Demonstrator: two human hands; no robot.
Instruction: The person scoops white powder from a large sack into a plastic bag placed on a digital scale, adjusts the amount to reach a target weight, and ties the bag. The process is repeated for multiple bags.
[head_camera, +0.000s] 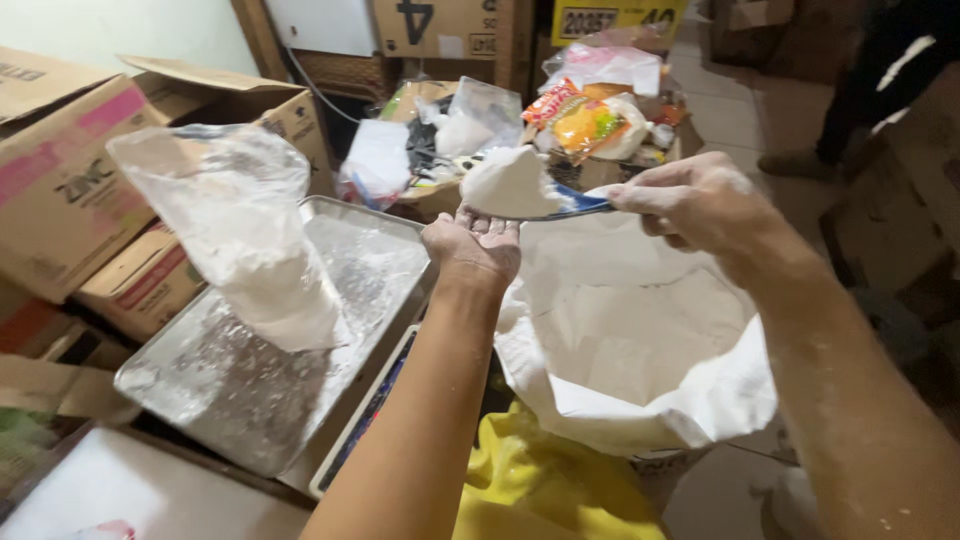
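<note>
two containers of white powder are seen below the hands. a large white sack stands open at the right, its rim rolled down, and it is well filled with white powder. at the left, a clear plastic bag is stood upright on a metal tray, its mouth open at the top and its lower part packed with the same powder; the tray is dusted with it.

a blue scoop is held by its handle in the right hand, the fingers closed round it. a heap of powder is carried on the scoop, above the far rim of the sack. the left hand is held flat and open just under the scoop, nothing being gripped by it; whether the scoop is touched cannot be told.

cardboard boxes are stacked at the left, and a box of packets and plastic bags is seen beyond the hands. a yellow cloth lies by the sack's near side.
</note>
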